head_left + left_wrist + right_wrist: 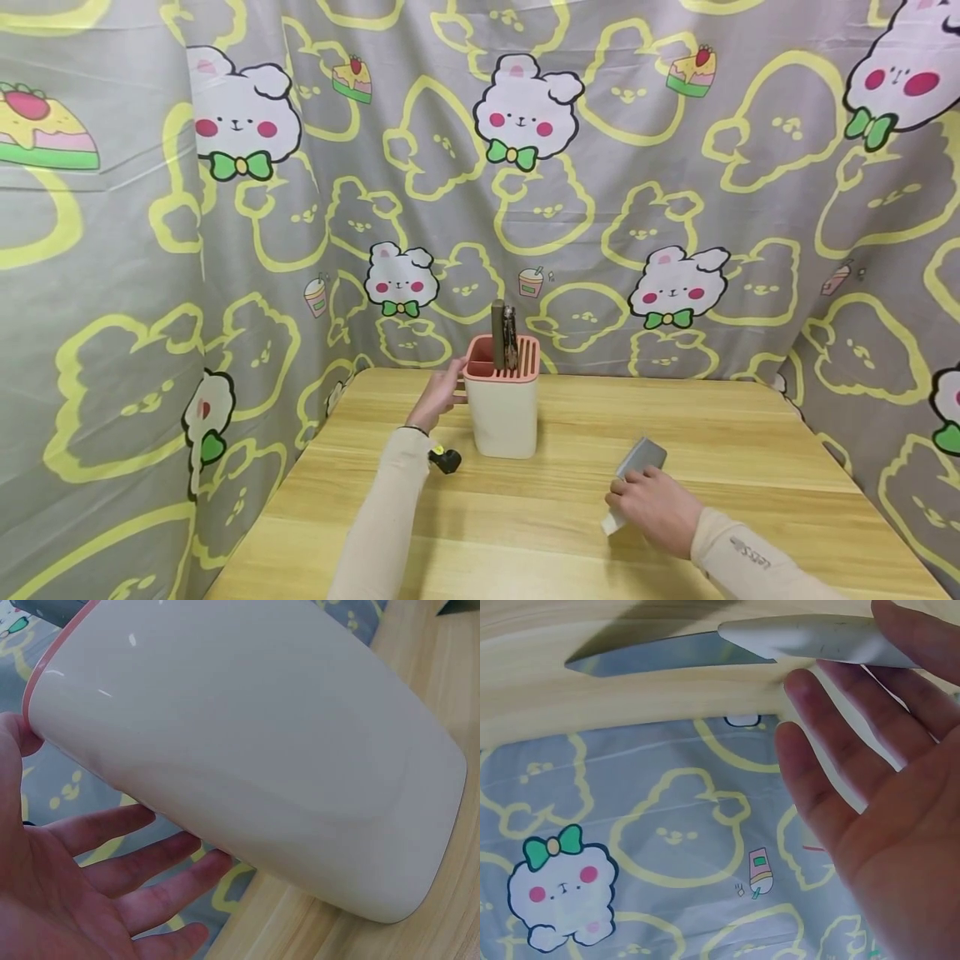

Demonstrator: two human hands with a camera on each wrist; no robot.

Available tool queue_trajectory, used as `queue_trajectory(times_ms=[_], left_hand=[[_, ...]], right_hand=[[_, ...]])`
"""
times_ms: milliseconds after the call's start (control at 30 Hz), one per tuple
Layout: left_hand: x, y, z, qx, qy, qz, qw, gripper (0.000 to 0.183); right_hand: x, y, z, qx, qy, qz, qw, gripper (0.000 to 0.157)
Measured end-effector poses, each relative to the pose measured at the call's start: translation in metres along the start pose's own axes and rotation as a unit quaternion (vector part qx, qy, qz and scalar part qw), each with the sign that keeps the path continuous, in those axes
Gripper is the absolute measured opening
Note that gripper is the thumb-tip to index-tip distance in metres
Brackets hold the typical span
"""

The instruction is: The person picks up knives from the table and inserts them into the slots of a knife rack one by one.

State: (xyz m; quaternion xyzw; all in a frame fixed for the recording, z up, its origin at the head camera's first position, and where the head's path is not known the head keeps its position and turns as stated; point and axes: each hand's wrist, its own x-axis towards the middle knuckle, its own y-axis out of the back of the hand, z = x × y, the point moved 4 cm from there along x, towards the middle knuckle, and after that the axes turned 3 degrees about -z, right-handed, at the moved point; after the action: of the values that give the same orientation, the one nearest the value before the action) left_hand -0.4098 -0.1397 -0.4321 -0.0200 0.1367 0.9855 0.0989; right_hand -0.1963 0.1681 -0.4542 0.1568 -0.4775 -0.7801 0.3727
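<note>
A cream knife block (501,421) with a coral slotted top stands upright on the wooden table. My left hand (441,396) is at its left side; in the left wrist view the thumb is at the coral rim and the extended fingers touch the wall. Two dark upright pieces (498,333) stick up from the top. To the right, my right hand (660,510) grips a kitchen knife (642,456) by its pale handle (810,637). The broad grey blade points away from me, close over the tabletop. Thumb and fingers pinch the handle in the right wrist view.
The wooden table (570,508) reaches back to a grey curtain (457,225) with cartoon prints, which also hangs along both sides. A small black device (445,459) sits by the left wrist, in front of the block.
</note>
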Motion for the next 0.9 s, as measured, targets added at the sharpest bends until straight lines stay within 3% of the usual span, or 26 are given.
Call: queue_trajectory(times_ms=[200,367,667,900], left_hand=[[0.002,0.0,-0.002,-0.001,0.003,0.001,1.0,0.073],[0.001,0.0,-0.002,0.0,-0.002,-0.001,1.0,0.075],[-0.002,0.0,-0.001,0.0,-0.004,0.0,1.0,0.075],[-0.001,0.0,0.0,-0.006,-0.001,-0.005,1.0,0.076]], right_hand=[[0.007,0.013,0.007,0.071,-0.002,-0.009,0.997,0.031],[0.012,0.026,0.015,0.125,-0.01,0.009,0.992,0.03],[0.023,0.042,0.027,0.183,-0.018,0.021,0.983,0.026],[0.029,0.053,0.036,0.252,-0.013,0.01,0.968,0.022]])
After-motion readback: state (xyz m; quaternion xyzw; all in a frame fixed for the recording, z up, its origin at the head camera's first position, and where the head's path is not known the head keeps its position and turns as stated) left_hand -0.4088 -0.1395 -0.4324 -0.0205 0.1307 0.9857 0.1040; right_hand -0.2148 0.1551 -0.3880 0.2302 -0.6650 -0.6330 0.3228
